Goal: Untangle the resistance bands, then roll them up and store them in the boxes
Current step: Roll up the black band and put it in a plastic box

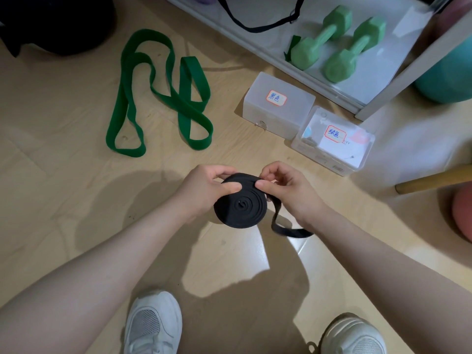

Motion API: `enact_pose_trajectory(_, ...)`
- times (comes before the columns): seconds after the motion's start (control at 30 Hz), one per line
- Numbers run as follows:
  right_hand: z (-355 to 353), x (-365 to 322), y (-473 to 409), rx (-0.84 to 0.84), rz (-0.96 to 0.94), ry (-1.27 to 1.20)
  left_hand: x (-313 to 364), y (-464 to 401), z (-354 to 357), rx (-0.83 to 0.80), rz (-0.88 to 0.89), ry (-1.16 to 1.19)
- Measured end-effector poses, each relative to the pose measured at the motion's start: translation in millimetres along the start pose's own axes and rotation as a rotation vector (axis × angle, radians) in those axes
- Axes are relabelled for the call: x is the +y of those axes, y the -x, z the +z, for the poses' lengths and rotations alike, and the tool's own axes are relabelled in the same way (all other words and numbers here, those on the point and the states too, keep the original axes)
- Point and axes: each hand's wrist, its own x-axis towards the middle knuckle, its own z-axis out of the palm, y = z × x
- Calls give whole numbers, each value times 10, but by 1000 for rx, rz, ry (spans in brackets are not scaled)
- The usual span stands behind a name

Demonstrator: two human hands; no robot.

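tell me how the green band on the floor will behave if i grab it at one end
The green resistance band lies in flat, crossing loops, so it will likely hang limp and trail. It looks thin, so probably light. Its overlapping loops may snag as it lifts.

Black band [240,205], green band [158,93]

Pale wood-look floor [63,187] with glossy light patches and soft shadows, low white shelf [281,34] at the top right — 2 green dumbbells [339,44] on it, teal ball [449,75] beside.
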Motion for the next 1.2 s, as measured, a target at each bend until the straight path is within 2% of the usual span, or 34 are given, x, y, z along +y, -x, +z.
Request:
enact_pose_trajectory(0.07, 54, 32, 24, 38, -53, 43, -22, -31, -29, 27, -20, 20)
enact_pose_trajectory(0.17, 54, 67, 36, -2, -70, 189, -48, -51, -93, 97, -68, 162)
enact_pose_trajectory(0.33, 100, 118, 33, 30, -85, 97, -47, -26, -43, 158, -145, 345)
enact_pose_trajectory(0.4, 92, 102, 27, 57, -82, 75, -66, -12, -51, 82, -199, 388)
enact_pose_trajectory(0.47, 49, 92, 20, 35, -73, 117, -67, 1, -103, -87, -226, 356)
enact_pose_trajectory(0.57, -11, 56, 29, -79, -71, 310, -38, 15, -84, -270, -130, 47)
enact_pose_trajectory(0.63, -47, 32, 24, -123, -73, 381, -22, -5, -9, -250, -17, -132)
enact_pose_trajectory(0.83, -95, -37, 7, -60, -16, 267, 37, -30, 68, -325, 68, 29)
enact_pose_trajectory(0.93, -136, -62, -12, -60, 73, 212, 35, -11, 96, -250, 99, 52)
enact_pose_trajectory(1.07, -202, 2, 14, -208, 109, 228, -28, -7, 73, -164, 100, 40)
enact_pose_trajectory(1.2, -261, 74, 112, -182, 92, 260, -88, 12, -6, -51, 65, 169)
